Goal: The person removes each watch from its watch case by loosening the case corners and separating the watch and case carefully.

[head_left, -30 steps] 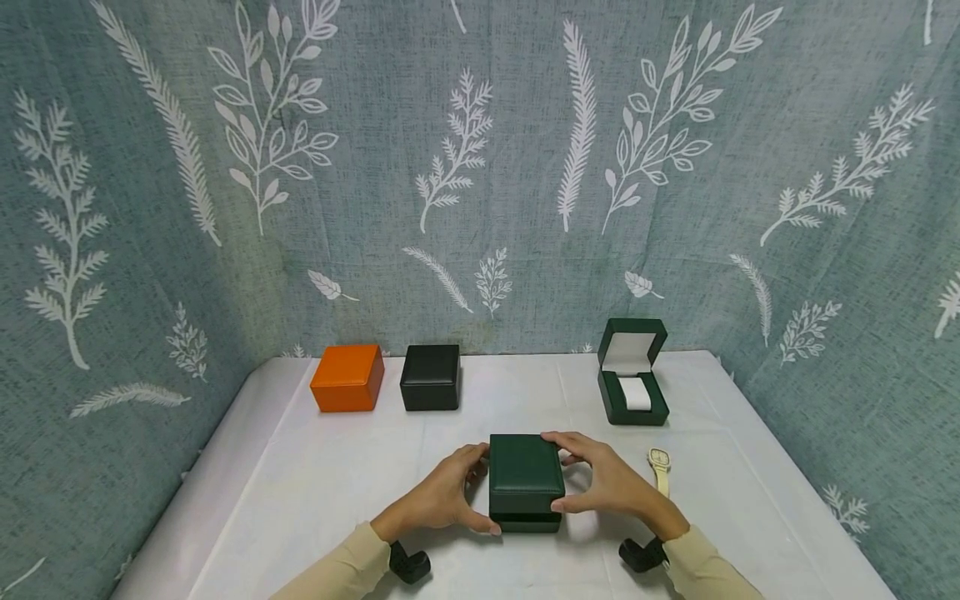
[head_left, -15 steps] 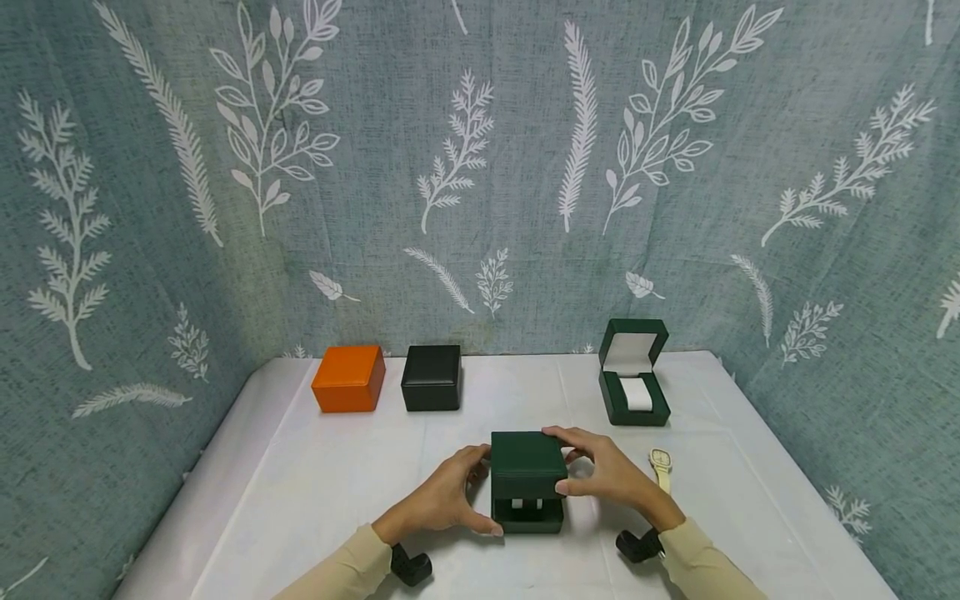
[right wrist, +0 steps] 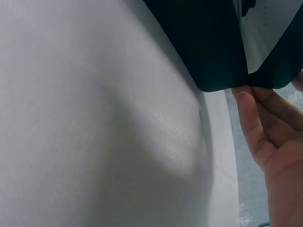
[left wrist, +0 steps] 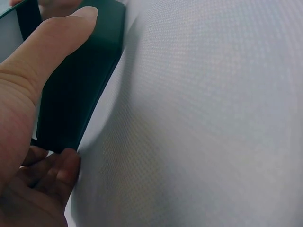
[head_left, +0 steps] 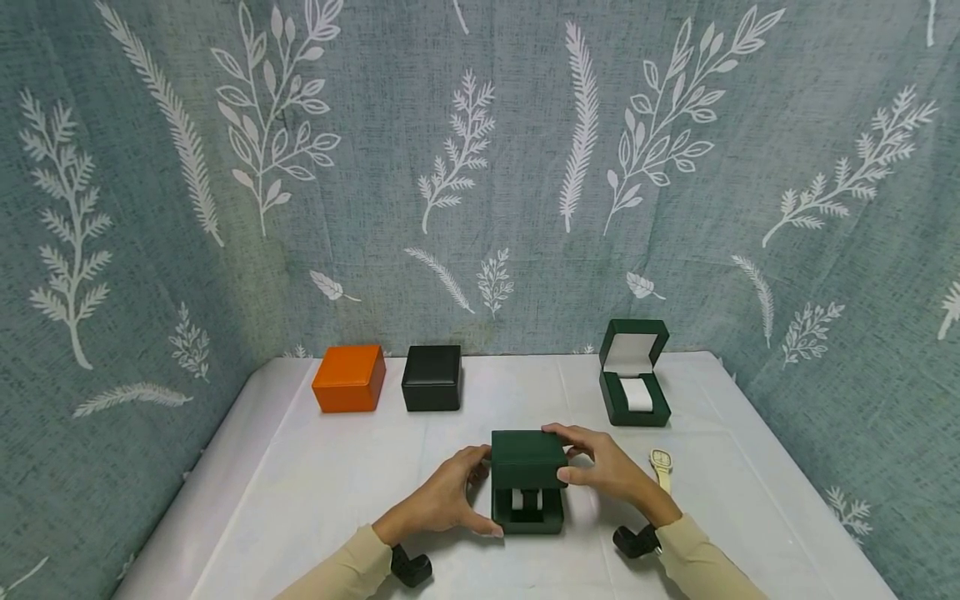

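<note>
A dark green watch box (head_left: pixel 528 454) stands in front of the person with its lid partly raised. My left hand (head_left: pixel 444 493) grips the box's base (left wrist: pixel 71 101) from the left, thumb at the front and fingertips at the back corner. With thumb and fingers, my right hand (head_left: pixel 611 477) holds the lid (head_left: pixel 530 473) at its right side. Under the lid, a dark-strapped watch (head_left: pixel 532 502) sits around a white cushion (head_left: pixel 517 500); its dial is hidden. In the right wrist view, fingers (right wrist: pixel 251 118) touch the box near the hinge.
A pale gold watch (head_left: pixel 661 467) lies right of the right hand. Behind it stands another green watch box (head_left: pixel 634 412), lid up, with a white cushion. An orange box (head_left: pixel 348 379) and a black box (head_left: pixel 432 379) sit at the back left of the white-covered table (head_left: pixel 315 475).
The green box's lid has swung upward and back from nearly closed, lifted by the right hand, exposing the cushion and dark strap. The left hand has stayed on the base.
</note>
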Demonstrator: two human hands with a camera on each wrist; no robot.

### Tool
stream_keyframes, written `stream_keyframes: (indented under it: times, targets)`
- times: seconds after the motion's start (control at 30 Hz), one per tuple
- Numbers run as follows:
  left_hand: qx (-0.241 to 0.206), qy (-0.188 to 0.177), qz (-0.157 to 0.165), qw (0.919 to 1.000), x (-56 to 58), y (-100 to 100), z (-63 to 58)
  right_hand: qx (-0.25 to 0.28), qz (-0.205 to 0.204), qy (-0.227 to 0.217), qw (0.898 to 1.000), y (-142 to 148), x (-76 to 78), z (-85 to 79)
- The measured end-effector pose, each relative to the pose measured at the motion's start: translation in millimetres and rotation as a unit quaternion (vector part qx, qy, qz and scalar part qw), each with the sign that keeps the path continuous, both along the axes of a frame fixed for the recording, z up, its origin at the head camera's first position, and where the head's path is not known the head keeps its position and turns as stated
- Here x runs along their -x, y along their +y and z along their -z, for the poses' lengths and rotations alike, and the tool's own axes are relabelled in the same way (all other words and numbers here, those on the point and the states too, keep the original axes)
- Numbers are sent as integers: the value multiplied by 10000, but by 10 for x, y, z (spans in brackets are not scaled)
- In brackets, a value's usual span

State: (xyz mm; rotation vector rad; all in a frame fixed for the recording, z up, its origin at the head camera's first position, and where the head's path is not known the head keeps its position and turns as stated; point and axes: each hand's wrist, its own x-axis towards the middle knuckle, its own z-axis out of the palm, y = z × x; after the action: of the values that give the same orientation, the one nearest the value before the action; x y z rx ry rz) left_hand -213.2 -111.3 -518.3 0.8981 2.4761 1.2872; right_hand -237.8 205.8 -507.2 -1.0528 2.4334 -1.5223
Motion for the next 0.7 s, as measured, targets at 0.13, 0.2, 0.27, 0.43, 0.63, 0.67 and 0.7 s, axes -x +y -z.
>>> stream_keyframes:
  times: [0.13, 0.2, 0.27, 0.43, 0.63, 0.67, 0.7]
  targets:
    - [7, 51, 2, 10000, -5, -1, 3, 64, -50, 48, 10000, 3, 33, 4]
    - [-2, 86, 9, 10000, -6, 1, 3, 90, -46, 53, 9999, 6, 51, 4]
    - [4, 131, 9, 9999, -8, 2, 0, 76, -6, -13, 10000, 5, 67, 4]
    - [54, 193, -11, 9998, -15, 2, -2, 69, 66, -477, 9988, -5, 85, -18]
    - [157, 158, -89, 9997, -21, 6, 7, -169, 255, -727, 9969, -28, 111, -96]
    - [171, 151, -99, 9997, -22, 8, 7, -233, 340, -761, 9962, -29, 118, -106]
    - [186, 149, -105, 9997, -21, 10, 9, -301, 419, -792, 9955, -32, 122, -120]
